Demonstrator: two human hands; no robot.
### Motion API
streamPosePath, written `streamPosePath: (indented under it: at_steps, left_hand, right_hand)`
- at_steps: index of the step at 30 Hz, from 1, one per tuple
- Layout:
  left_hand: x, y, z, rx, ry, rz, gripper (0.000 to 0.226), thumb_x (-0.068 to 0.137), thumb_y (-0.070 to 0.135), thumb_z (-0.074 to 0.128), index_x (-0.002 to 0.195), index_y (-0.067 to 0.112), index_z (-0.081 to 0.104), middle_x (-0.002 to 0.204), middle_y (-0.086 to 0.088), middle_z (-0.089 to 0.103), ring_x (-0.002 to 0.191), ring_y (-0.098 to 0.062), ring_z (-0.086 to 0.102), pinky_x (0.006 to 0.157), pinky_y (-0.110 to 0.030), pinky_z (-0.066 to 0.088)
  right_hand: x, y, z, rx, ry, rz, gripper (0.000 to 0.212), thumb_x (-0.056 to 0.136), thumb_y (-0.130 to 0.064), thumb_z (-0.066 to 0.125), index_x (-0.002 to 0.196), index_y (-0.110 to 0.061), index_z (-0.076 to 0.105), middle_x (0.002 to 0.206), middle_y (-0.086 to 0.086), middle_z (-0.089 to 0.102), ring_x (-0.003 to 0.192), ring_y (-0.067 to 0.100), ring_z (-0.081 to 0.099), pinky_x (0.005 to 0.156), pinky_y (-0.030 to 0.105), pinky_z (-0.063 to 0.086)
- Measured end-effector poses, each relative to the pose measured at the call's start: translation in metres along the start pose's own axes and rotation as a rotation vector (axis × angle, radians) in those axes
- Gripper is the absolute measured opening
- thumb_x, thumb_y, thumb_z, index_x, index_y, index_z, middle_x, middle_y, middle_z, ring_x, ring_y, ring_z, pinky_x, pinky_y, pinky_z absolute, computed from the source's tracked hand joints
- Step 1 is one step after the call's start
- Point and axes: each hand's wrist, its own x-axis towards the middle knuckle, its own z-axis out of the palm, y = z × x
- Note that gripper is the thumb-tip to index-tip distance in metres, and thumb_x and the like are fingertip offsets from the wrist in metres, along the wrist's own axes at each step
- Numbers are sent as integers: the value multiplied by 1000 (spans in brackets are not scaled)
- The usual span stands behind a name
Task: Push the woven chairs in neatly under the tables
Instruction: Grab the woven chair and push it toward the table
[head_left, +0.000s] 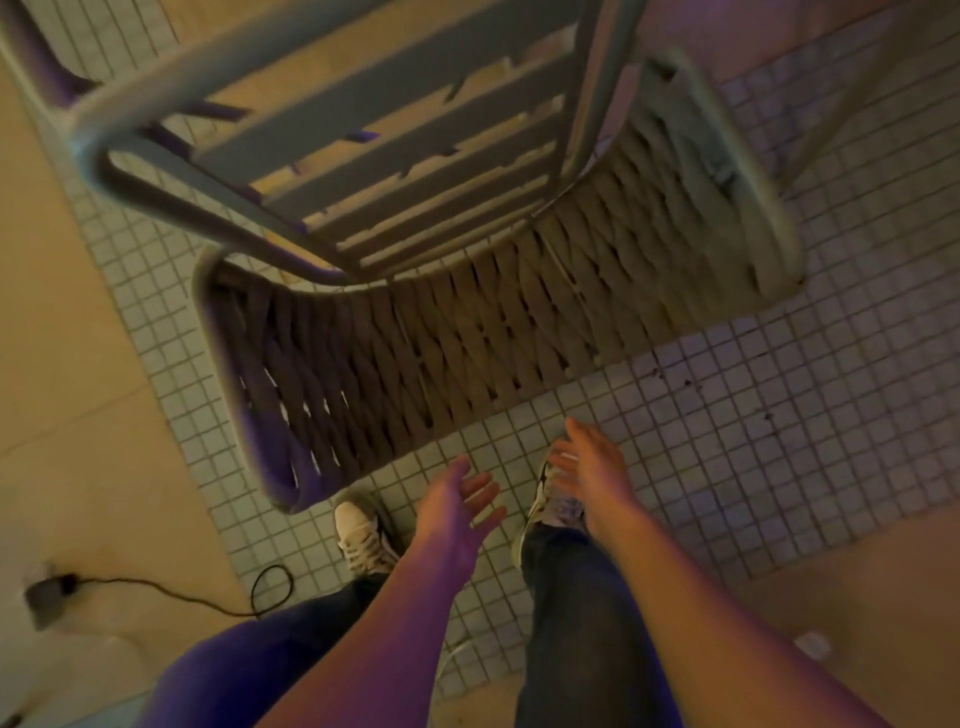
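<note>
A woven chair (467, 322) fills the middle of the head view, its curved rope backrest nearest me and its grey slatted seat (395, 171) beyond. My left hand (457, 506) hovers open just below the backrest, fingers spread, touching nothing. My right hand (592, 462) is open too, a little to the right and slightly further forward, also clear of the chair. No table is clearly visible; the picture is blurred.
Small square floor tiles (779, 441) run under the chair, with plain tan flooring (67, 364) on the left. My two shoes (363, 535) stand right behind the chair. A black cable (171, 592) and plug lie on the floor at lower left.
</note>
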Motion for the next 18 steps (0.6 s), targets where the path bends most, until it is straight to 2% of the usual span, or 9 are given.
streamPosePath:
  at_steps: [3, 5, 9, 13, 15, 17, 18]
  left_hand:
    - [47, 2, -8, -7, -19, -1, 39, 96, 26, 49, 132, 12, 49, 109, -11, 63, 101, -26, 62, 76, -40, 52]
    - [90, 1, -16, -12, -29, -11, 39, 97, 26, 48, 133, 13, 49, 110, -11, 62, 103, -27, 60, 80, -42, 51]
    - [171, -11, -28, -86, 5, -52, 37, 93, 26, 57, 126, 10, 53, 114, -15, 60, 106, -31, 58, 91, -46, 48]
    - [231, -25, -24, -227, -3, -69, 35, 92, 24, 59, 123, 11, 51, 119, -17, 55, 111, -31, 55, 90, -44, 49]
    - [259, -33, -21, -195, -12, -28, 32, 95, 21, 56, 124, 13, 49, 124, -16, 53, 110, -28, 56, 85, -40, 51]
    - [282, -34, -16, -280, 6, 9, 32, 93, 15, 57, 125, 12, 50, 130, -17, 52, 111, -29, 56, 86, -40, 50]
    - [289, -32, -12, -334, 12, 25, 36, 91, 15, 60, 126, 11, 52, 131, -15, 54, 114, -29, 56, 90, -41, 49]
  right_hand:
    - [41, 13, 18, 19, 14, 27, 18, 94, -35, 50, 100, -19, 55, 103, 4, 61, 97, 19, 60, 72, 31, 50]
    - [80, 21, 22, 6, 23, 29, 23, 94, -35, 51, 102, -15, 57, 103, 6, 61, 95, 20, 60, 75, 34, 50]
    - [161, 28, 19, 2, 15, 32, 22, 93, -35, 53, 96, -13, 57, 91, 8, 58, 80, 21, 56, 74, 34, 47]
    - [227, 43, 14, 65, -36, 67, 19, 93, -39, 52, 104, -23, 57, 97, 6, 59, 91, 20, 58, 91, 43, 46]
    - [253, 54, 15, 117, -60, 73, 16, 93, -37, 52, 95, -25, 63, 84, 5, 56, 78, 18, 56, 84, 41, 47]
    - [269, 59, 18, 229, -81, 79, 21, 92, -34, 53, 81, -24, 69, 75, 4, 53, 61, 14, 51, 64, 31, 46]
    - [274, 60, 20, 276, -77, 73, 22, 92, -33, 54, 81, -23, 71, 75, 6, 60, 61, 13, 56, 59, 28, 48]
